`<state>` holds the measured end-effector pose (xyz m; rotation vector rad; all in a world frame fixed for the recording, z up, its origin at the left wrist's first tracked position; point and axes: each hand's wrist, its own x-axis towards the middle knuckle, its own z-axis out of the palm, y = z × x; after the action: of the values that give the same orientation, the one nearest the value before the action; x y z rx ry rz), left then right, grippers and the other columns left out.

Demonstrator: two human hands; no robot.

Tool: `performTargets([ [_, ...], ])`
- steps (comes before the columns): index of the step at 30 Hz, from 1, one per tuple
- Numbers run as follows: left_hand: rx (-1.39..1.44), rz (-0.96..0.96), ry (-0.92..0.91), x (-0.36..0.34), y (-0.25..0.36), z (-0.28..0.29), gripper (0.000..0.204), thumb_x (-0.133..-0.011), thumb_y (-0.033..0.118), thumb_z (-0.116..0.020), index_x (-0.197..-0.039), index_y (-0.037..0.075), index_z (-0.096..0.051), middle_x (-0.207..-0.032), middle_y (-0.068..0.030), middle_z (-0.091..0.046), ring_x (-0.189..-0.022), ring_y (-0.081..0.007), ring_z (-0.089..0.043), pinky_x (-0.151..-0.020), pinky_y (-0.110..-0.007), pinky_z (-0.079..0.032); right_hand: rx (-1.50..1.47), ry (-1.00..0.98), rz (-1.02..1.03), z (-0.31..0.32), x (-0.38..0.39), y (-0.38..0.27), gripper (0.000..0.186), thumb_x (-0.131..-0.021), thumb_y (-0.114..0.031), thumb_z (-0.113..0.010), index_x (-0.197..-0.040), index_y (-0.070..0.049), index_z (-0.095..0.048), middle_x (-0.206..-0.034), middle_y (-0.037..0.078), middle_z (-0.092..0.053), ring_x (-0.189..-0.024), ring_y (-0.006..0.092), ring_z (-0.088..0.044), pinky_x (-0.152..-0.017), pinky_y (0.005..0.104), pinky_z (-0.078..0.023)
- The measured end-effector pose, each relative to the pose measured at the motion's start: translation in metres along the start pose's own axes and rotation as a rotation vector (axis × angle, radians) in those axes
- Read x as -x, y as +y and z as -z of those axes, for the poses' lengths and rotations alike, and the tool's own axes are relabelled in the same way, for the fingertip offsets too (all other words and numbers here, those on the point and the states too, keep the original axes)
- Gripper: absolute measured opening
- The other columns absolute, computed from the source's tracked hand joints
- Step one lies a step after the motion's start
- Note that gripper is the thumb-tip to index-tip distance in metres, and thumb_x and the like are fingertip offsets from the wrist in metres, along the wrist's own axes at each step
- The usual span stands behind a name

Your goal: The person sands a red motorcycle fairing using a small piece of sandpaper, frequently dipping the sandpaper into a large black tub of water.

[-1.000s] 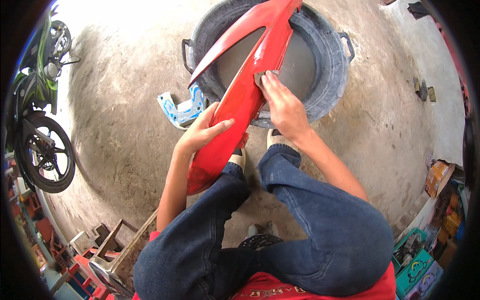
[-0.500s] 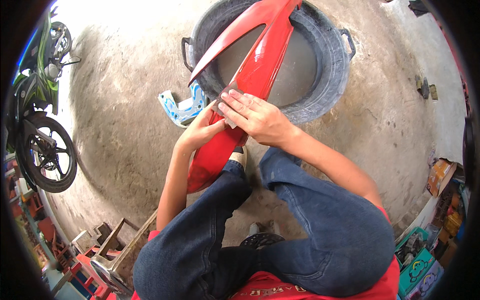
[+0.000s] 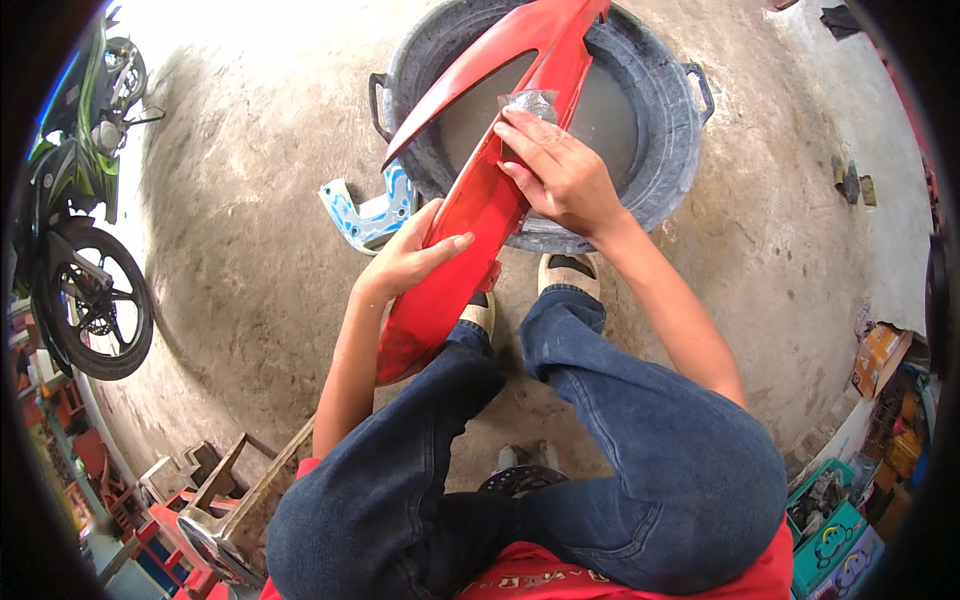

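A long forked red plastic panel [image 3: 460, 267] slants from between my legs up over a big dark basin [image 3: 676, 150] holding cloudy grey water. My left hand [image 3: 405, 262] grips the panel's lower part along its edge, thumb lying across the red surface. My right hand [image 3: 560, 175] is higher on the panel, fingertips pressing a grey piece of abrasive sheet [image 3: 528, 100] against it. Left of the basin, on the concrete floor, lies a pale moulded part [image 3: 362, 210] with blue patches. My shoes [image 3: 568, 278] stand just in front of the basin.
A green and black motorcycle [image 3: 100, 140] stands at the far left. Wooden and metal frames [image 3: 235, 500] sit at the lower left. Cardboard [image 3: 870, 360] and teal boxes [image 3: 828, 540] are piled at the lower right. Small dark pieces [image 3: 850, 182] lie right of the basin.
My right hand and the grey sheet slid down toward my left hand half a second ago and are now back up the panel. My left hand stays in place.
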<state>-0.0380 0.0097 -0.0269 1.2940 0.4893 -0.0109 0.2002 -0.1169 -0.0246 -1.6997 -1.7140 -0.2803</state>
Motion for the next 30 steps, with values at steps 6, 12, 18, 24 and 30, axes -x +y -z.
performTargets([
  [6, 0.025, -0.009, 0.000, -0.003, -0.001, -0.003, 0.058, -0.103, 0.019, -0.072, -0.150, -0.003, -0.046, -0.140, -0.0116, -0.063, -0.126, -0.0157, -0.060, -0.110, -0.034, -0.048, 0.097, -0.047, -0.054, 0.001, 0.010, 0.018, 0.053, -0.097, -0.031, -0.071, -0.143, -0.006, -0.062, -0.145, 0.016, -0.064, -0.135, 0.0303, -0.062, -0.112, 0.0418, -0.050],
  [12, 0.022, -0.006, 0.008, -0.002, 0.002, -0.003, 0.058, -0.102, 0.018, -0.072, -0.150, -0.003, -0.046, -0.141, -0.0120, -0.062, -0.127, -0.0161, -0.060, -0.110, -0.034, -0.048, 0.215, -0.083, 0.059, -0.007, 0.014, 0.033, 0.052, -0.096, -0.026, -0.071, -0.144, -0.007, -0.062, -0.146, 0.018, -0.063, -0.136, 0.0310, -0.061, -0.114, 0.0418, -0.050],
  [18, 0.043, 0.015, -0.004, -0.001, 0.003, -0.003, 0.058, -0.103, 0.016, -0.070, -0.152, -0.002, -0.045, -0.143, -0.0090, -0.059, -0.129, -0.0138, -0.056, -0.112, -0.033, -0.045, 0.032, -0.076, -0.038, 0.000, 0.017, 0.026, 0.059, -0.087, -0.005, -0.066, -0.146, -0.006, -0.060, -0.151, 0.021, -0.058, -0.141, 0.0337, -0.056, -0.117, 0.0419, -0.048],
  [24, -0.012, -0.001, -0.014, -0.002, -0.001, 0.001, 0.059, -0.103, 0.016, -0.070, -0.153, -0.002, -0.044, -0.143, -0.0089, -0.059, -0.129, -0.0135, -0.056, -0.112, -0.033, -0.045, 0.046, -0.105, 0.039, 0.009, 0.014, 0.045, 0.062, -0.080, 0.004, -0.065, -0.141, -0.006, -0.063, -0.148, 0.017, -0.060, -0.142, 0.0339, -0.054, -0.118, 0.0423, -0.047],
  [30, -0.008, -0.030, 0.004, -0.002, -0.002, -0.001, 0.057, -0.104, 0.022, -0.072, -0.149, -0.003, -0.048, -0.137, -0.0095, -0.063, -0.124, -0.0132, -0.059, -0.108, -0.032, -0.048, -0.004, -0.039, 0.096, 0.011, 0.009, 0.057, 0.057, -0.081, 0.004, -0.069, -0.135, -0.011, -0.067, -0.125, 0.006, -0.069, -0.114, 0.0287, -0.065, -0.101, 0.0413, -0.054],
])
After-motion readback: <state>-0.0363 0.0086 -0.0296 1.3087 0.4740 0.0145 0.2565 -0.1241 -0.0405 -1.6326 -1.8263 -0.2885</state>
